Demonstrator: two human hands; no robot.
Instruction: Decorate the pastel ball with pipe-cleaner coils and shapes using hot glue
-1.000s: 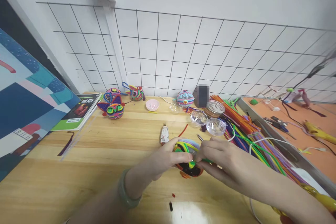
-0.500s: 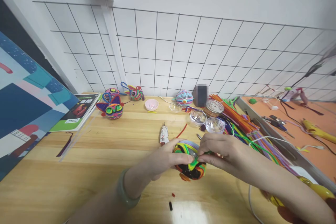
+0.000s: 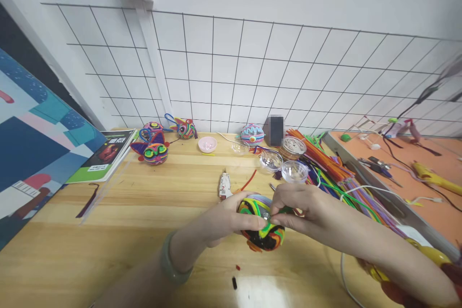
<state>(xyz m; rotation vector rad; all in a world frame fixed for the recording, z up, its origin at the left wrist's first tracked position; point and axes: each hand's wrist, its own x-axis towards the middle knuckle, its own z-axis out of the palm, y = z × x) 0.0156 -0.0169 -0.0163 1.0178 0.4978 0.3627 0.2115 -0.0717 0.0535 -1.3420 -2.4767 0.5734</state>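
Green, yellow, black and orange strands are covering a decorated ball, which is being held just above the wooden table, at the near centre. Left hand: grasping the ball from its left side, thumb lying across the front and fingers wrapping behind; a pale green bangle is circling the wrist. Right hand: thumb and forefinger are pinching a green strip close against the ball's right side; the exact contact is being hidden by the fingers. A grey, shiny patch is showing between the 2 hands. Behind the ball, a white glue gun is lying near a thin red strip. Farther back, 2 clear half shells are sitting side by side, with a spool resting just behind them. Bundled coloured stems are spreading along the right, beside an orange-floored tray. Along the back, a pink dish is standing between other decorated balls: a pale blue and pink ball to its right, and a cat-eared ball among those to its left. Nearest the viewer, 2 scraps are lying on the wood: a red bit and a black bit.
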